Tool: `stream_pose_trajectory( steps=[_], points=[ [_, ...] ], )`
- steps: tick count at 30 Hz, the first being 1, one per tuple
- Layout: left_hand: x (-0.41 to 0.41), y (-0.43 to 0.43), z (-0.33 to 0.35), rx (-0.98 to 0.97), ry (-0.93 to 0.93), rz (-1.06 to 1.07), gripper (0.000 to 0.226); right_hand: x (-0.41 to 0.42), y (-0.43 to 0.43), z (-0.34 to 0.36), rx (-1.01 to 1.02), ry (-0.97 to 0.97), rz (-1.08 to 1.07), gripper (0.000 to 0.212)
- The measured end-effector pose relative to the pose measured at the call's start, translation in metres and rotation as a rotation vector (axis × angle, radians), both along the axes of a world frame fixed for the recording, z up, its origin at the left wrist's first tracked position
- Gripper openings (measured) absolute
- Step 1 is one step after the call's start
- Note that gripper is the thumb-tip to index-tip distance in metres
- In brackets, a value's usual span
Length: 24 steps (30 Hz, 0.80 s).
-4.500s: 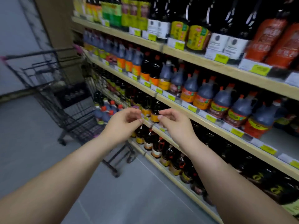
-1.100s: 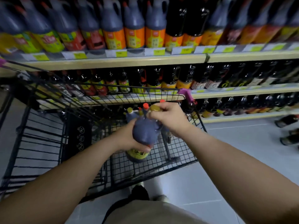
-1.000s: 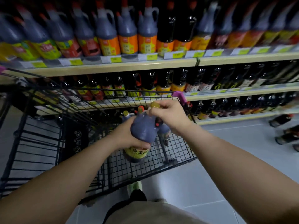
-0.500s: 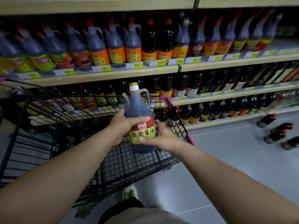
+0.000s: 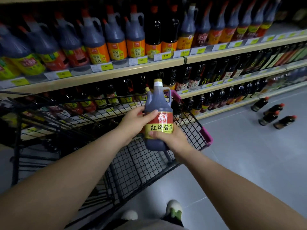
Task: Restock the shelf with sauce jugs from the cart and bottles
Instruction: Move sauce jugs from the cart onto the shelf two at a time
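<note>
Fingers [image 5: 152, 113] of left hand [image 5: 132, 122] and right hand [image 5: 172, 138] are curled round one sauce jug [image 5: 157, 103]; four bottles [image 5: 268, 118] are counted on the floor [image 5: 240, 155]; far tags [image 5: 282, 37] are blurred.

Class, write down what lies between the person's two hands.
In the head view, a dark sauce jug stands upright between the left hand and the right hand, both gripping it.
</note>
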State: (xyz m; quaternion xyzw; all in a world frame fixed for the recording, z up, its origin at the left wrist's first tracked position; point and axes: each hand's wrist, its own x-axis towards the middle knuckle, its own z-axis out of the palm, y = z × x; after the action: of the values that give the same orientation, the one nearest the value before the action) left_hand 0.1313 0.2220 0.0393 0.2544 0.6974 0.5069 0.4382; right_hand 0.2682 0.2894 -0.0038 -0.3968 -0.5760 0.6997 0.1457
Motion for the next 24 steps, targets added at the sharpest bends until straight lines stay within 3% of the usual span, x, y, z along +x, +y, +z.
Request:
stream_pose_trajectory(
  steps=[2, 6, 13, 17, 24],
  points=[
    [-0.021, -0.008, -0.013, -0.026, 0.022, 0.002, 0.043, -0.014, -0.010, -0.005, -0.016, -0.028, -0.059, 0.055],
    [-0.062, -0.019, -0.046, -0.087, 0.086, 0.090, 0.024, -0.037, -0.027, -0.026, -0.066, -0.050, -0.235, 0.056],
    [-0.105, -0.030, -0.141, -0.313, 0.167, 0.153, 0.017, -0.046, -0.031, -0.070, -0.127, -0.118, -0.430, 0.036],
    [-0.107, -0.027, -0.196, -0.393, 0.171, 0.219, 0.047, -0.055, -0.024, -0.110, -0.155, -0.167, -0.541, 0.053],
    [-0.107, 0.015, -0.284, -0.383, 0.078, 0.329, 0.097, -0.069, 0.000, -0.156, -0.109, -0.187, -0.592, 0.046]
  ],
)
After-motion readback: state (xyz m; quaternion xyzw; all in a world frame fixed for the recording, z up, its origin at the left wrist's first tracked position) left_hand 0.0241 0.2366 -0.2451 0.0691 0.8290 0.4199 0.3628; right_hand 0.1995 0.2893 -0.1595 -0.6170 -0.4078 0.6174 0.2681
